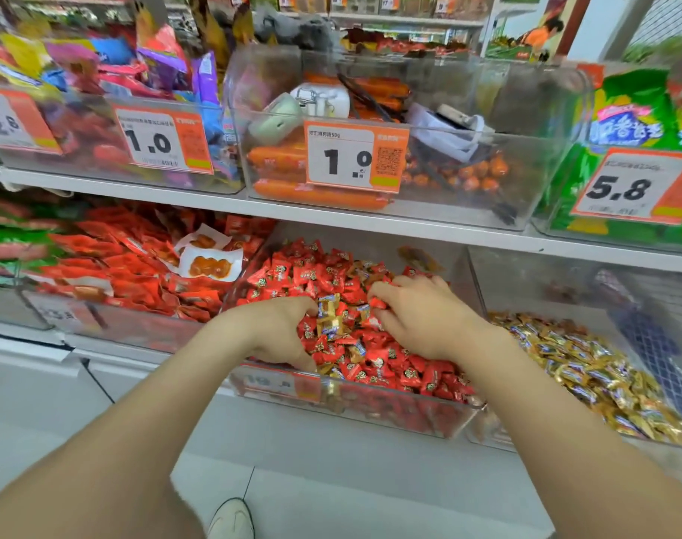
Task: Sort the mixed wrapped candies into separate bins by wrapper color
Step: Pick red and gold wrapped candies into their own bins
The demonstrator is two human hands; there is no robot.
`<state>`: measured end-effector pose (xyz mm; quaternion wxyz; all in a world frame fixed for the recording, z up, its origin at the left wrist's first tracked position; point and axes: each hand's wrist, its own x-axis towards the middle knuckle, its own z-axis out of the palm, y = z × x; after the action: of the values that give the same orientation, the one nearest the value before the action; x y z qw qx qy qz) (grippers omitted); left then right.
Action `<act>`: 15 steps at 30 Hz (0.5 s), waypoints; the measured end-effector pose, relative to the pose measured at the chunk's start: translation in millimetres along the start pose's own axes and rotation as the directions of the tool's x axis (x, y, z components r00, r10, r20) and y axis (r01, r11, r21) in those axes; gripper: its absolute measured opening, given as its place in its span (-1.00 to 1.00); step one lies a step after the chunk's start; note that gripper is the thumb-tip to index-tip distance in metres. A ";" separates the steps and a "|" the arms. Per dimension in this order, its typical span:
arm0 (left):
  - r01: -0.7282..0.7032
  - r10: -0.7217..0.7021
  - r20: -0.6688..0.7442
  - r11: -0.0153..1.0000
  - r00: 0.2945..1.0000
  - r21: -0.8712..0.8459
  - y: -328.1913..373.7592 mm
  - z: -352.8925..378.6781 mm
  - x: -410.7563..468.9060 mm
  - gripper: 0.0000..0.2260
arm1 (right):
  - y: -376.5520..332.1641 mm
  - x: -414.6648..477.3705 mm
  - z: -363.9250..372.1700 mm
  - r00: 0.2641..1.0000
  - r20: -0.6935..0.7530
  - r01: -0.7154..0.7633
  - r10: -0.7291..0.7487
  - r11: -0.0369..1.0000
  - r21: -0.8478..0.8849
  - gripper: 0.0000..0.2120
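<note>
A clear bin point(386, 412) on the lower shelf holds a heap of red wrapped candies point(374, 367) with a few gold wrapped candies point(358, 350) mixed in. My left hand point(277, 330) is curled in the pile, its fingers and thumb cupped around a small cluster of gold candies point(328, 320). My right hand point(423, 317) rests on the pile just to the right, fingers bent down among red and gold wrappers; what it grips is hidden. The neighbouring bin to the right holds gold candies point(599, 377).
Left of the red candy bin lies a bin of red snack packets point(137, 266). The shelf above carries clear bins with sausages point(316, 194), price tags point(354, 157) and green bags point(634, 110). A white shoe point(232, 519) stands on the grey floor below.
</note>
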<state>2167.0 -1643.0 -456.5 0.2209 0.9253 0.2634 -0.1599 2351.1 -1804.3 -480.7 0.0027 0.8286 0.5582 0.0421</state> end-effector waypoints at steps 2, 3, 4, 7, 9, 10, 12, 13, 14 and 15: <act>-0.030 0.031 -0.033 1.000 0.999 0.006 -5.5 -0.6 3.1 -0.23 | 4.2 -7.4 -5.3 0.998 0.015 -0.063 0.063 0.998 -0.003 -0.64; -0.040 0.041 -0.055 0.999 0.998 0.014 -8.4 0.5 4.0 -0.26 | 3.3 -12.1 -9.1 0.997 0.002 -0.079 0.079 0.997 0.002 -0.58; -0.049 0.052 -0.085 0.998 0.995 0.033 -10.8 2.6 4.4 -0.29 | 0.2 -16.9 -13.4 0.997 -0.036 -0.073 0.074 0.997 0.011 -0.53; -0.028 0.058 -0.203 0.989 0.977 0.146 -8.3 11.6 1.7 -0.38 | -20.1 -23.6 -18.5 0.987 -0.154 0.076 -0.056 0.989 0.127 -0.54; 0.057 0.003 -0.276 0.976 0.961 0.212 -1.4 16.0 -3.6 -0.43 | -38.0 -22.9 -16.0 0.986 -0.090 0.162 -0.140 0.930 0.329 -0.68; 0.106 -0.036 -0.296 0.968 0.955 0.226 1.4 17.1 -6.4 -0.41 | -44.3 -21.2 -11.9 0.983 -0.027 0.177 -0.182 0.899 0.400 -0.75; 0.195 -0.128 -0.304 0.959 0.944 0.205 4.7 16.1 -11.2 -0.35 | -50.1 -14.8 -2.4 0.962 0.075 0.203 -0.261 0.874 0.440 -0.71; 0.224 -0.162 -0.300 0.957 0.940 0.186 6.2 14.0 -13.8 -0.35 | -49.6 -11.0 2.3 0.950 0.095 0.231 -0.297 0.876 0.424 -0.62; 0.238 -0.184 -0.283 0.956 0.941 0.173 6.5 11.3 -15.1 -0.38 | -47.7 -6.4 6.4 0.941 0.102 0.260 -0.323 0.881 0.395 -0.53; 0.241 -0.196 -0.249 0.956 0.949 0.167 6.1 8.3 -15.6 -0.40 | -45.8 -1.7 9.1 0.934 0.103 0.286 -0.343 0.888 0.361 -0.45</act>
<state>2156.2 -1658.2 -455.2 0.0778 0.9197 0.3714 -0.1007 2308.8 -1788.3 -492.2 -0.0877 0.7153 0.6820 -0.1242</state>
